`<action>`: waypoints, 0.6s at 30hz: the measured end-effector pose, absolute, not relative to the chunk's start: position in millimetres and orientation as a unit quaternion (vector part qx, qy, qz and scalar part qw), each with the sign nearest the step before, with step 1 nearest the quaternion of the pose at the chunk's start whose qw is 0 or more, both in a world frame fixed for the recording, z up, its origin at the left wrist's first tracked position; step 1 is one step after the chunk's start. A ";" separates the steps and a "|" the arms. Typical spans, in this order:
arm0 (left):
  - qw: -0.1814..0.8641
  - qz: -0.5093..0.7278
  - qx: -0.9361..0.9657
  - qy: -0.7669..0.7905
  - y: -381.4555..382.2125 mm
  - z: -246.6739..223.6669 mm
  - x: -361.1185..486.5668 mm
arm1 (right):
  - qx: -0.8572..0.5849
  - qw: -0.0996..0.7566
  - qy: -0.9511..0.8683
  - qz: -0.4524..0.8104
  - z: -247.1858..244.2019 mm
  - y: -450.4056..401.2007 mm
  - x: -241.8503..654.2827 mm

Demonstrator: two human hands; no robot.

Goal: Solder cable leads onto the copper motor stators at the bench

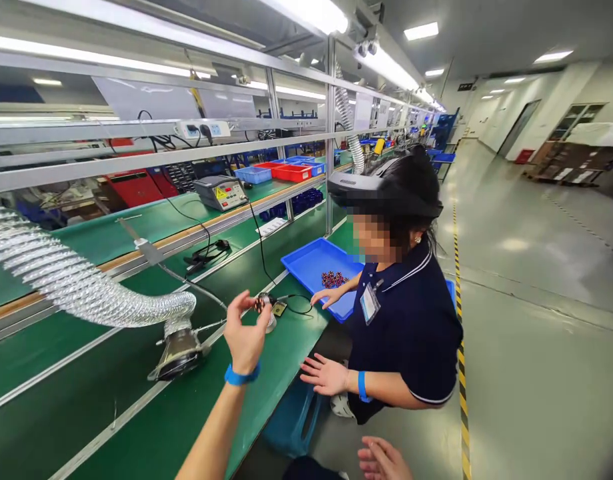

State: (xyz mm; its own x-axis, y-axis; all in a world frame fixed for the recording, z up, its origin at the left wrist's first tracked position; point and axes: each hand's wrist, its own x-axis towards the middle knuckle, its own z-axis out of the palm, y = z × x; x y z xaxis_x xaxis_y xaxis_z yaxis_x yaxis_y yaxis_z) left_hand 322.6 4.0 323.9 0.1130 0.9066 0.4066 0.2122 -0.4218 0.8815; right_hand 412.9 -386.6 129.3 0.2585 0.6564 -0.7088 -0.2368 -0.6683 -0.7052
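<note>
My left hand (246, 337), with a blue wristband, is raised over the green bench. Thumb and fingers pinch a small round motor stator (259, 305) with copper-coloured windings. Right behind it on the bench stands a soldering iron holder (279, 309) with a yellowish pad, partly hidden by the hand. Low at the bottom edge is my right hand (383, 460), away from the bench; its fingers are loosely extended and nothing shows in them. Several similar stators (335, 279) lie in a blue tray (306, 257).
A co-worker (406, 320) with a headset sits at the right, one hand by the tray, the other palm up. A silver duct (101, 280) ends in a hood (179, 353) over the bench. A soldering station (220, 192) stands on the shelf. Below is a blue stool (291, 420).
</note>
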 end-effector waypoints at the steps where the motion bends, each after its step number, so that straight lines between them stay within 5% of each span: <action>1: 0.314 0.542 0.669 0.400 15.3 341.9 330.8 | -0.706 0.376 -0.120 0.588 126.2 -399.9 412.3; 4: 0.289 0.566 0.687 0.352 35.8 373.2 353.5 | -0.732 0.364 -0.088 0.569 136.6 -416.0 410.4; 7: 0.319 0.551 0.694 0.336 41.5 368.1 370.4 | -0.697 0.333 -0.357 0.525 173.7 -354.9 420.4; 9: 0.346 0.513 0.711 0.334 37.1 347.9 377.5 | -0.586 0.242 -0.633 0.444 197.7 -269.2 438.7; 13: 0.398 0.401 0.757 0.329 13.0 286.4 383.5 | -0.552 0.221 -0.715 0.368 213.1 -102.5 484.1; 18: 0.359 0.308 0.819 0.325 -8.8 227.9 388.6 | -0.538 0.206 -0.763 0.293 192.6 -64.8 507.5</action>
State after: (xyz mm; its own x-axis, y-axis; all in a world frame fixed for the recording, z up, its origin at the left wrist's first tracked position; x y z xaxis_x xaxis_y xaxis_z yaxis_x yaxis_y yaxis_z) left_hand 388.6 -8.8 227.9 0.5990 0.7532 0.2718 0.3107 -0.5314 0.7881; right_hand 507.5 -64.8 192.6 -0.3365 0.9417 -0.0016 0.7006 0.2492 -0.6686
